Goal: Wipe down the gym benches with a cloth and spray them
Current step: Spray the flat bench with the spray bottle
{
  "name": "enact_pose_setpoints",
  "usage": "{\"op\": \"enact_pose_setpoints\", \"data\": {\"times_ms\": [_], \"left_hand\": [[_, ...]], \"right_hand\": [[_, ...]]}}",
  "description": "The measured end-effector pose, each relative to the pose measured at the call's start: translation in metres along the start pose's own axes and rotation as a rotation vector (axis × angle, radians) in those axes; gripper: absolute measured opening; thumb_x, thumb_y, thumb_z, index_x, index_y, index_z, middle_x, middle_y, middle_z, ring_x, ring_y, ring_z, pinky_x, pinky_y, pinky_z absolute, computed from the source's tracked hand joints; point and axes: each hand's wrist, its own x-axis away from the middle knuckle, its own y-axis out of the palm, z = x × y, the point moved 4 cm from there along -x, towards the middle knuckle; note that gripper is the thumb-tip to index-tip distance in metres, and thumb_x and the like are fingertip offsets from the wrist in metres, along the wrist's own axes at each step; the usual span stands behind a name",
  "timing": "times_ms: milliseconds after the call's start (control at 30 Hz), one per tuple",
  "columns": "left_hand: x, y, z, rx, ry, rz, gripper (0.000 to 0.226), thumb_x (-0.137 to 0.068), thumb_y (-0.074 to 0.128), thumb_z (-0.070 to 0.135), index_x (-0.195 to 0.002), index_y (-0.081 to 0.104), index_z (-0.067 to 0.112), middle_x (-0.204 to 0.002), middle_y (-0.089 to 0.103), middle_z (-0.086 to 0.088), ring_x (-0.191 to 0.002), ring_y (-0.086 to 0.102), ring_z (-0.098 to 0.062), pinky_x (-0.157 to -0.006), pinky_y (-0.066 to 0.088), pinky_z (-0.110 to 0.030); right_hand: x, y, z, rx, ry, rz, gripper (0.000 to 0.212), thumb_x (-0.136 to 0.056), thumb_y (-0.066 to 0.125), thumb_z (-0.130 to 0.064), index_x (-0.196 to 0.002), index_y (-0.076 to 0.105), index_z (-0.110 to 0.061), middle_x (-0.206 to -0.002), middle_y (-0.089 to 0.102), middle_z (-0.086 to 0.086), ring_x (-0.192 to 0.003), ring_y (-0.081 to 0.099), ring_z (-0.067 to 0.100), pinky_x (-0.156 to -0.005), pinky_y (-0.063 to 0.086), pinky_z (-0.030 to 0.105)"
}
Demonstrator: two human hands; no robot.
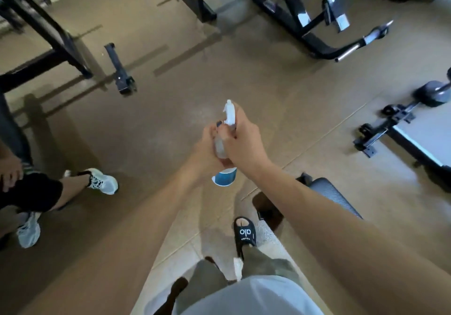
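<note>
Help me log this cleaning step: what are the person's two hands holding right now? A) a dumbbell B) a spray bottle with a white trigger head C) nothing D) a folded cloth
B: both the left hand and the right hand grip a clear spray bottle with a white trigger head, held in the air above the floor.

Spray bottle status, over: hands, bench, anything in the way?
Both hands on spray bottle: right hand at the neck, left hand on the body. Padded bench below right forearm, untouched. Cloth not visible. Second person's shoe on left.
</note>
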Motion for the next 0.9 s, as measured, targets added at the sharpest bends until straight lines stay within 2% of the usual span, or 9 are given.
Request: {"op": "enact_pose_setpoints", "data": {"times_ms": [67,167,267,367,467,600,667,767,900], "left_hand": [[-0.037,-0.001,0.022,-0.099,0.055,-0.015,0.063,-0.067,0.079,0.038,-0.115,0.051,0.009,-0.103,0.068,0.004,-0.093,0.065,-0.007,-0.073,0.052,-0.021],[-0.089,0.003,0.064,-0.156,0.183,-0.055,0.022,-0.094,0.065,0.005,-0.114,0.057,0.007,-0.094,0.07,0.008,-0.088,0.064,-0.004,-0.07,0.055,-0.019],[-0.142,-0.001,0.09,-0.149,0.112,-0.071,0.078,-0.066,0.092,0.012,-0.134,0.054,0.014,-0.115,0.064,0.007,-0.102,0.065,-0.009,-0.089,0.057,-0.028],[-0.203,-0.001,0.119,-0.211,0.141,-0.12,0.096,-0.051,0.088,0.048,-0.137,0.05,0.025,-0.123,0.064,0.012,-0.112,0.064,-0.012,-0.093,0.055,-0.03],[-0.264,0.008,0.144,-0.28,0.238,-0.223,0.095,-0.053,0.078,0.062,-0.137,0.048,0.031,-0.123,0.06,0.02,-0.115,0.062,-0.007,-0.095,0.053,-0.026],[-0.331,0.013,0.172,-0.216,0.273,-0.329,0.081,-0.07,0.089,0.025,-0.14,0.048,0.018,-0.114,0.057,0.013,-0.101,0.059,-0.006,-0.092,0.052,-0.024],[-0.363,0.023,0.188,-0.233,0.294,-0.407,0.079,-0.071,0.09,0.027,-0.137,0.046,0.022,-0.114,0.059,0.015,-0.101,0.061,-0.003,-0.091,0.055,-0.026],[-0.411,0.041,0.216,-0.338,0.329,-0.5,0.081,-0.068,0.087,0.045,-0.132,0.04,0.033,-0.12,0.06,0.017,-0.111,0.064,-0.007,-0.092,0.057,-0.032],[-0.473,0.071,0.268,-0.374,0.335,-0.603,0.075,-0.077,0.087,0.028,-0.135,0.038,0.033,-0.127,0.057,0.015,-0.117,0.057,-0.009,-0.094,0.048,-0.028]], "right_hand": [[-0.034,-0.021,-0.006,-0.033,0.028,0.024,0.048,-0.099,0.052,-0.018,-0.146,0.047,-0.025,-0.098,0.068,0.001,-0.088,0.064,0.015,-0.076,0.05,0.023],[-0.083,-0.051,-0.014,-0.042,0.054,0.094,0.045,-0.094,0.057,-0.02,-0.138,0.052,-0.029,-0.097,0.066,-0.004,-0.086,0.064,0.01,-0.071,0.048,0.018],[-0.136,-0.078,-0.02,-0.033,0.058,0.192,0.03,-0.089,0.062,-0.02,-0.118,0.061,-0.027,-0.092,0.068,-0.008,-0.085,0.064,0.009,-0.07,0.048,0.016],[-0.188,-0.102,-0.019,-0.088,0.077,0.306,0.02,-0.089,0.067,-0.02,-0.107,0.065,-0.026,-0.087,0.067,-0.009,-0.083,0.062,0.008,-0.067,0.044,0.01],[-0.235,-0.126,-0.013,-0.126,0.103,0.423,0.016,-0.094,0.061,-0.019,-0.109,0.066,-0.023,-0.097,0.069,-0.009,-0.092,0.064,0.008,-0.077,0.049,0.02],[-0.289,-0.16,-0.007,-0.137,0.114,0.567,0.021,-0.096,0.057,-0.015,-0.109,0.068,-0.026,-0.098,0.068,-0.019,-0.096,0.063,0.001,-0.087,0.053,0.022],[-0.314,-0.177,-0.004,-0.138,0.121,0.609,0.021,-0.096,0.057,-0.014,-0.106,0.068,-0.028,-0.096,0.066,-0.021,-0.094,0.062,-0.001,-0.085,0.053,0.022],[-0.35,-0.209,0.004,-0.122,0.148,0.652,0.021,-0.098,0.056,-0.014,-0.106,0.065,-0.03,-0.098,0.065,-0.02,-0.093,0.062,0.0,-0.079,0.049,0.013],[-0.385,-0.27,0.019,-0.15,0.191,0.714,0.018,-0.101,0.057,-0.017,-0.113,0.063,-0.029,-0.102,0.065,-0.013,-0.089,0.061,-0.001,-0.066,0.042,-0.002]]}}
